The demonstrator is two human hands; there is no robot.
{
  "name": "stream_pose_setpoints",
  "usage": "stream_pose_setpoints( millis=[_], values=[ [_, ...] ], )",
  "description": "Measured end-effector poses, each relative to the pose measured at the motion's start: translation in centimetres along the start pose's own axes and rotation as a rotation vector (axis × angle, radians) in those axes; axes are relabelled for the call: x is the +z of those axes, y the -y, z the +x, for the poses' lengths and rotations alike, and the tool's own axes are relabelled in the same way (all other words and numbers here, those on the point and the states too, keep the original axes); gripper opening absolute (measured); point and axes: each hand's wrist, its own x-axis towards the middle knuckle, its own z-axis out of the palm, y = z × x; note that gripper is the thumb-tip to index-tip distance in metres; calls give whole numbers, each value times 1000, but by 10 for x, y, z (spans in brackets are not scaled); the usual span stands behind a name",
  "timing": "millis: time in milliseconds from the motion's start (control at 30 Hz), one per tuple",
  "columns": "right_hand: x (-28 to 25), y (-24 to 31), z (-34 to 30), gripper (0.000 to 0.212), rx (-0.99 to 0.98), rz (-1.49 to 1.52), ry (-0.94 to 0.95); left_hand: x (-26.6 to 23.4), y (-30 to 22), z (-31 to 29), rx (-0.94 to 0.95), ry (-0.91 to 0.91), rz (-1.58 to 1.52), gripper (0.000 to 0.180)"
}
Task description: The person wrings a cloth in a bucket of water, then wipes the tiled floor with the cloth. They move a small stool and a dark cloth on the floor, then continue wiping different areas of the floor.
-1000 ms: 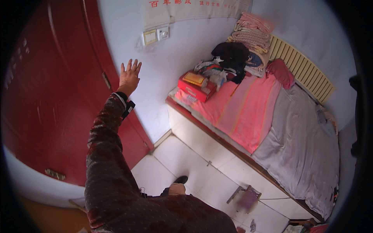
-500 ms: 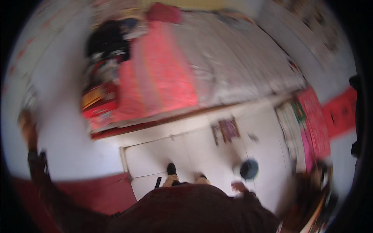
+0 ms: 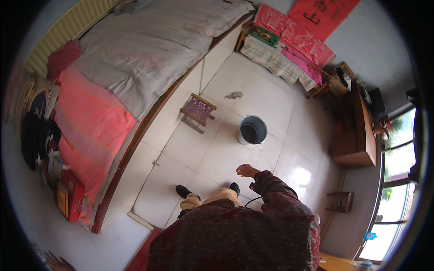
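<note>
My right hand (image 3: 246, 170) hangs over the tiled floor in front of my body, its fingers curled together and nothing visible in them. Just beyond it stands a grey bucket (image 3: 253, 130), apart from the hand; its inside looks dark. At the lower left rim, my left hand (image 3: 58, 262) is partly cut off, with its fingers spread close to the pale wall. A small object (image 3: 38, 252) beside those fingers is too dim to make out. My dark shoes (image 3: 182, 191) show on the tiles below.
A low stool (image 3: 198, 110) with a woven purple seat stands by the bed (image 3: 153, 49). A grey rag (image 3: 233, 95) lies on the floor. To the right are a wooden desk (image 3: 355, 131), a small wooden stool (image 3: 341, 202) and a window (image 3: 391, 198). A cloth-covered bench (image 3: 271, 56) sits at the back.
My view has swung to the right, bringing the desk and window in. My left hand has dropped low at the left rim. My right hand now reaches further forward.
</note>
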Motion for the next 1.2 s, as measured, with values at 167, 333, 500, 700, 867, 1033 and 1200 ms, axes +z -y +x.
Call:
stream_pose_setpoints(
  millis=[167, 333, 500, 700, 867, 1033, 1200],
  values=[
    [-14, -89, -39, 26, -20, 22, -89, -75, -113, -88, 226, -86, -251, 67],
    [-51, -251, -89, 28, -117, -696, 116, -170, -214, -208, 474, -69, -622, 64],
    [-166, -319, -148, 27, 56, -137, -147, -383, -324, -218, 766, 34, -1201, 61],
    [-316, -255, -180, 27, 83, 321, -553, -597, -357, -157, 969, -113, -1618, 58],
    [-396, -177, -197, 27, -114, 305, -697, -697, -376, -121, 1104, -198, -1727, 56],
    [-442, -131, -214, 27, -223, 274, -766, -758, -403, -94, 1231, -202, -1742, 55],
    [-469, -136, -220, 26, -251, 297, -787, -791, -430, -83, 1308, -158, -1724, 53]
  ],
)
